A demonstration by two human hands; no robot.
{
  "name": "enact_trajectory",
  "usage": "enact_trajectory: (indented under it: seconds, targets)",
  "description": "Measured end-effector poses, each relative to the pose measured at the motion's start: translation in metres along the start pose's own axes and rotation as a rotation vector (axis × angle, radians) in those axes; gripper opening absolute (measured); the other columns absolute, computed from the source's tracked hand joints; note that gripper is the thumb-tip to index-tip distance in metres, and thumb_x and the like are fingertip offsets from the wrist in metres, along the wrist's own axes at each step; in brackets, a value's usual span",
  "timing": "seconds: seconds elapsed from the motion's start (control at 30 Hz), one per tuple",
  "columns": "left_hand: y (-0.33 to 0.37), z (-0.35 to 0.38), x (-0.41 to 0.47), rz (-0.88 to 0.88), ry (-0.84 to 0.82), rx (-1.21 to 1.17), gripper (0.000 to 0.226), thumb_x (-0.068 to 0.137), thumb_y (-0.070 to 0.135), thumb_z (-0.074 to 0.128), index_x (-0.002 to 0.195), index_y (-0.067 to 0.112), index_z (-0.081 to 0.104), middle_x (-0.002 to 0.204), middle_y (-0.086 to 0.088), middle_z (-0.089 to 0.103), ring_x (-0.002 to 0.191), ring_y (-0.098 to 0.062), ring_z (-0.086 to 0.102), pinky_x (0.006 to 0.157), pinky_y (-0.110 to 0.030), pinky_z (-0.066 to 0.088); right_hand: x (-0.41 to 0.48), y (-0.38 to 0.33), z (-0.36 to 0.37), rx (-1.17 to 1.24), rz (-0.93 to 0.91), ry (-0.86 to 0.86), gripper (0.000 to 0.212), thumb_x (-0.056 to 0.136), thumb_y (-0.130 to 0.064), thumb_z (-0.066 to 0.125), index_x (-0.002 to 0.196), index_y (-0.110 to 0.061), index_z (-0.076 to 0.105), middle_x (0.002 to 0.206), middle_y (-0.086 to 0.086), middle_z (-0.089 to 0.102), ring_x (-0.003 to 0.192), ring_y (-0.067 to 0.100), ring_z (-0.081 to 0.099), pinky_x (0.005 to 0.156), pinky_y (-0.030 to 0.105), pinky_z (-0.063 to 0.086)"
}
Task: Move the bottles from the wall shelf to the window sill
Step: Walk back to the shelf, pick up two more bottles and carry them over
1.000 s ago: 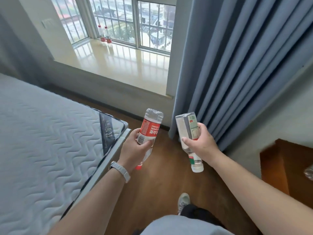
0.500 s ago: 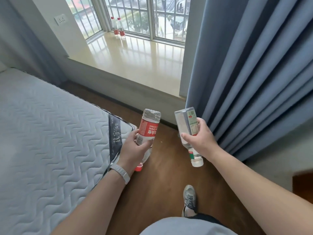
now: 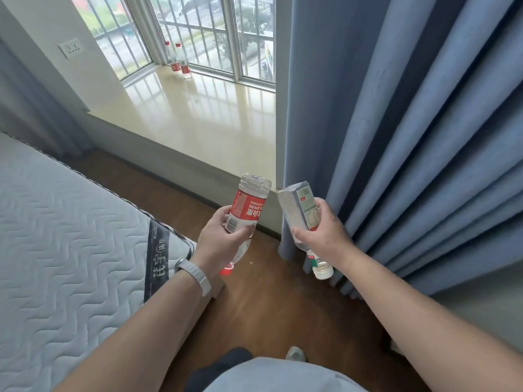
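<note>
My left hand (image 3: 219, 241) grips a clear water bottle with a red label (image 3: 248, 206), held upside down with its red cap pointing at the floor. My right hand (image 3: 322, 236) grips a square clear bottle with a white and green label (image 3: 297, 205), also cap down. Both bottles hang over the wooden floor, just short of the front edge of the cream window sill (image 3: 198, 120). Two red-labelled bottles (image 3: 179, 60) stand upright at the far back of the sill against the window.
A white quilted mattress (image 3: 70, 244) fills the left side, its corner close to my left wrist. Blue curtains (image 3: 410, 137) hang on the right down to the floor. A wall socket (image 3: 70, 48) sits left of the window. Wooden floor (image 3: 268, 306) lies between bed and curtain.
I have walked closer to the window sill; it now looms larger and nearer. Both hands keep their bottles in the same grip.
</note>
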State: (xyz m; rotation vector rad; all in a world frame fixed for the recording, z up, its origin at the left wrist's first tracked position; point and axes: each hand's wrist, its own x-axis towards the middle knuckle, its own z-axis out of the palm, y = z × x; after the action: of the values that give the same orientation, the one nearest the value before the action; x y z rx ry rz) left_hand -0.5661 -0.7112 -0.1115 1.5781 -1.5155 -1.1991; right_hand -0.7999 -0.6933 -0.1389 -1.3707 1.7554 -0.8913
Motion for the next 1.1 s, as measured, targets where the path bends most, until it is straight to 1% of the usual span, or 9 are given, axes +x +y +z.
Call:
enact_trajectory:
  seconds: [0.07,0.17,0.3,0.43,0.57,0.67,0.87,0.93,1.1]
  targets:
    - [0.003,-0.003,0.012,-0.019,0.012,-0.011,0.035,0.083,0.039,0.077,0.108,0.045,0.053,0.1,0.014,0.068,0.087,-0.006,0.07,0.069,-0.02,0.053,0.016,-0.004,0.005,0.001,-0.007,-0.029,0.061,0.073,-0.042,0.075,0.124,-0.042,0.043,0.114,-0.012,0.059,0.099,0.007,0.059,0.078,0.03,0.055]
    - [0.002,-0.011,0.042,-0.038,0.054,-0.018,0.032,0.082,0.038,0.078,0.1,0.048,0.053,0.099,0.014,0.069,0.087,-0.008,0.07,0.073,-0.025,0.055,0.045,-0.01,0.018,-0.023,-0.023,-0.079,0.064,0.072,-0.046,0.074,0.126,-0.044,0.04,0.118,-0.012,0.055,0.099,0.005,0.057,0.084,0.035,0.055]
    - [-0.017,-0.029,0.086,-0.078,0.089,-0.027,0.034,0.081,0.039,0.079,0.1,0.049,0.053,0.099,0.014,0.069,0.088,-0.008,0.07,0.079,-0.032,0.057,0.087,-0.021,0.045,-0.064,-0.036,-0.149,0.065,0.075,-0.047,0.074,0.127,-0.048,0.036,0.118,-0.016,0.051,0.099,0.007,0.055,0.084,0.032,0.053]
    - [-0.033,-0.06,0.135,-0.102,0.071,-0.032,0.037,0.082,0.039,0.078,0.109,0.045,0.054,0.102,0.013,0.069,0.09,-0.008,0.07,0.082,-0.035,0.058,0.136,-0.045,0.069,-0.096,-0.041,-0.167,0.06,0.077,-0.044,0.072,0.126,-0.044,0.038,0.115,-0.015,0.054,0.097,0.008,0.056,0.083,0.037,0.055]
    - [-0.03,-0.105,0.189,-0.088,0.102,-0.075,0.041,0.085,0.04,0.076,0.117,0.038,0.052,0.105,0.014,0.067,0.095,-0.01,0.068,0.083,-0.034,0.056,0.187,-0.088,0.086,-0.082,-0.043,-0.169,0.059,0.079,-0.033,0.075,0.128,-0.037,0.041,0.115,-0.007,0.055,0.092,0.006,0.058,0.06,0.017,0.049]
    - [-0.026,-0.143,0.234,-0.084,0.13,-0.123,0.042,0.083,0.042,0.077,0.115,0.039,0.05,0.105,0.014,0.065,0.095,-0.009,0.067,0.084,-0.036,0.056,0.23,-0.124,0.104,-0.081,-0.068,-0.196,0.056,0.08,-0.031,0.076,0.123,-0.038,0.041,0.112,-0.006,0.055,0.09,0.008,0.059,0.049,0.017,0.049]
    - [-0.034,-0.198,0.3,-0.08,0.171,-0.132,0.055,0.081,0.047,0.077,0.128,0.032,0.052,0.111,0.012,0.065,0.098,-0.008,0.066,0.082,-0.033,0.056,0.296,-0.17,0.142,-0.12,-0.102,-0.163,0.056,0.077,-0.037,0.077,0.119,-0.042,0.039,0.107,-0.013,0.058,0.089,0.006,0.06,0.061,0.023,0.049]
    - [-0.037,-0.211,0.311,-0.091,0.184,-0.136,0.054,0.082,0.044,0.077,0.128,0.031,0.053,0.11,0.011,0.065,0.097,-0.008,0.066,0.082,-0.032,0.056,0.314,-0.181,0.153,-0.125,-0.107,-0.169,0.056,0.078,-0.037,0.077,0.118,-0.042,0.038,0.106,-0.013,0.058,0.087,0.005,0.06,0.062,0.023,0.047]
    - [-0.04,-0.238,0.352,-0.114,0.246,-0.126,0.049,0.083,0.044,0.076,0.124,0.033,0.052,0.107,0.016,0.063,0.097,-0.005,0.063,0.083,-0.031,0.053,0.372,-0.202,0.176,-0.111,-0.12,-0.168,0.061,0.074,-0.038,0.075,0.127,-0.035,0.044,0.107,-0.01,0.06,0.087,0.008,0.062,0.07,0.031,0.053]
